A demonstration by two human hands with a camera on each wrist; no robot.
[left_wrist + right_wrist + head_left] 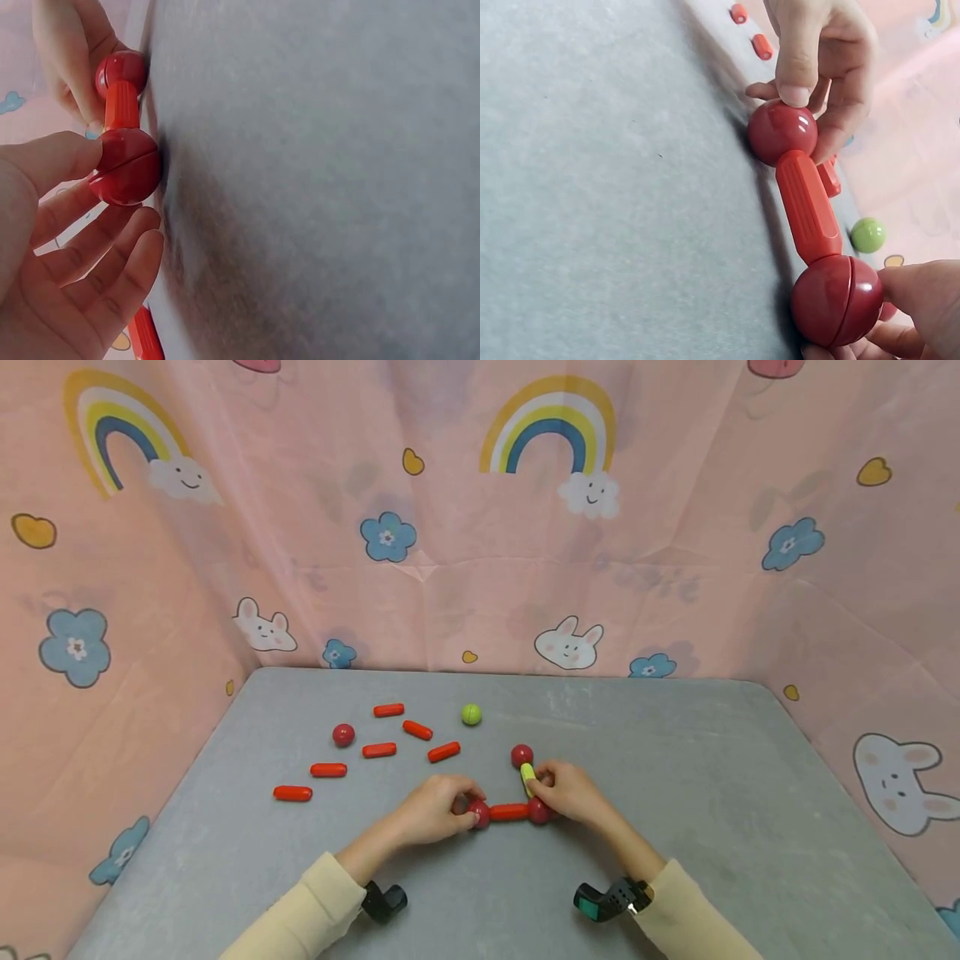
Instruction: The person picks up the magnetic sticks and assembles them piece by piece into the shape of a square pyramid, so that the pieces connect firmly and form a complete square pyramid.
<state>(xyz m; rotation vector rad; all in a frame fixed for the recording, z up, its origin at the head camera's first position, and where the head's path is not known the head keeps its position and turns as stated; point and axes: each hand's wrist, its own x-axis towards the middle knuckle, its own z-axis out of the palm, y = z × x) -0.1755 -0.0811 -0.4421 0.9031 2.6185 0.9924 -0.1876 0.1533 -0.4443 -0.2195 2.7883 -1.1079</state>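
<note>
My left hand [435, 808] pinches a red ball [126, 166] between thumb and fingers. From that ball a red rod [808, 206] runs to a second red ball [836, 301], the two balls joined at its ends. A yellow-green rod [528, 778] leads away from the second ball to a third red ball [522, 756], forming a corner. My right hand [572, 791] grips the yellow-green rod beside the second ball, its fingers partly covering the rod. In the right wrist view, that hand's thumb overlaps the second ball's edge.
Several loose red rods [328, 770] lie to the left on the grey table [712, 810]. Among them sits a red ball [343, 735]. A green ball [471, 714] is farther back. A pink patterned cloth [450, 593] hangs behind the table and along its sides.
</note>
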